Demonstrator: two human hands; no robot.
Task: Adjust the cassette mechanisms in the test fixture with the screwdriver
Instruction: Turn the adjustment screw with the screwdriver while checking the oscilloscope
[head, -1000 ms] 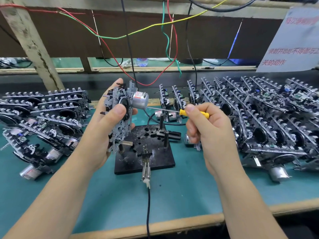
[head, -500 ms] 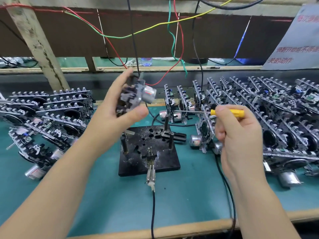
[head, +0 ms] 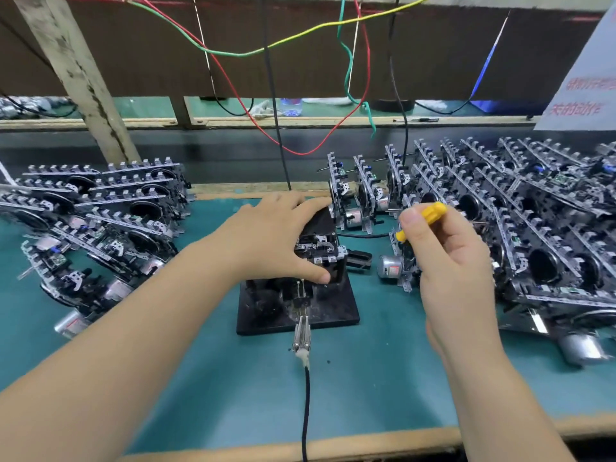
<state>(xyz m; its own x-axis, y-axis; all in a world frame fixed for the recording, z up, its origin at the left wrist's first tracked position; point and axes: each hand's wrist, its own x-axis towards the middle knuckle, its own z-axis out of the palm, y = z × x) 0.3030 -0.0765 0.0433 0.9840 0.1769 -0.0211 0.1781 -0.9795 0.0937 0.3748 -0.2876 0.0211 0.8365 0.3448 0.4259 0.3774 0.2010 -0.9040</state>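
A black test fixture (head: 336,311) sits in the middle of the green bench mat. A cassette mechanism (head: 321,250) lies flat on top of the fixture. My left hand (head: 270,238) covers the mechanism from above, thumb at its front edge and fingers over its back. My right hand (head: 446,258) hovers to the right of the fixture, holding a yellow-handled screwdriver (head: 430,211); its shaft is hidden behind my fingers. A metal probe clip (head: 301,331) with a black cable (head: 306,408) plugs into the fixture's front.
Several cassette mechanisms are stacked at the left (head: 100,221) and many more fill the right side (head: 520,235). Coloured wires (head: 356,95) hang from above over the fixture. A wooden post (head: 76,75) leans at the back left. The bench's wooden edge (head: 266,451) runs along the front.
My left hand has brought the mechanism down from mid-air onto the fixture. My right hand has turned the screwdriver so that its shaft no longer points left.
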